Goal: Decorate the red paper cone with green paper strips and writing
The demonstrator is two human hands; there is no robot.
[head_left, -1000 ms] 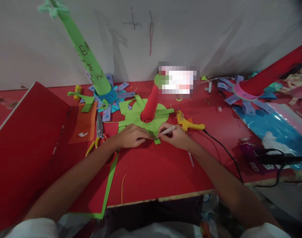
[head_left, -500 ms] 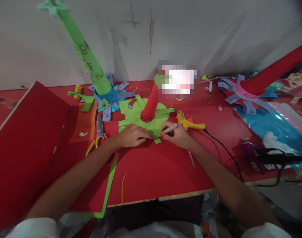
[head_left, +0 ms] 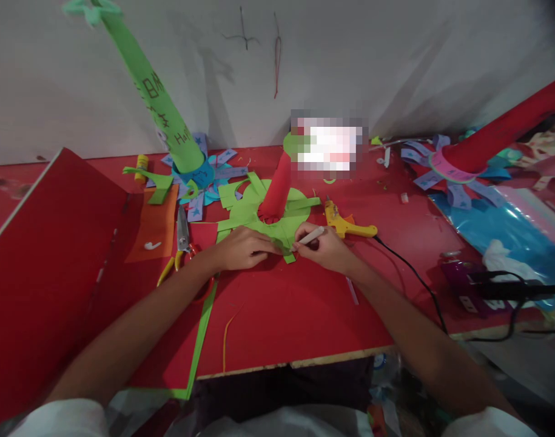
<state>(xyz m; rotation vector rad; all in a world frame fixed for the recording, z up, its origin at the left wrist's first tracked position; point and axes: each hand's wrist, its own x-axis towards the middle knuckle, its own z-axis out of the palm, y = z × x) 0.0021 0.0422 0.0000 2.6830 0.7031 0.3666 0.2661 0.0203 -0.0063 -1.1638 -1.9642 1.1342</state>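
A white pen (head_left: 314,234) is pinched in the fingers of my right hand (head_left: 329,250), slanting with its tip down at a front strip of a green flower-shaped cut-out (head_left: 299,209). My left hand (head_left: 245,247) is closed at the same strip from the left, its fingers bent together on the green sheet; the thumb is hidden. From the middle of the cut-out rises a red paper cone (head_left: 278,188), upright and leaning slightly right. Loose-looking green strips spread around its base. Whatever mark the pen makes is too small to read.
A yellow glue gun (head_left: 350,227) with a black cord lies right of my hands. Scissors (head_left: 183,230) and an orange sheet (head_left: 152,227) are at left. Behind stand a tall green cone (head_left: 168,115) and a leaning red tube (head_left: 504,133). A red board (head_left: 54,255) slopes up at far left.
The whole view has shifted very slightly. Both hands, the pen and the cut-out keep practically the same places.
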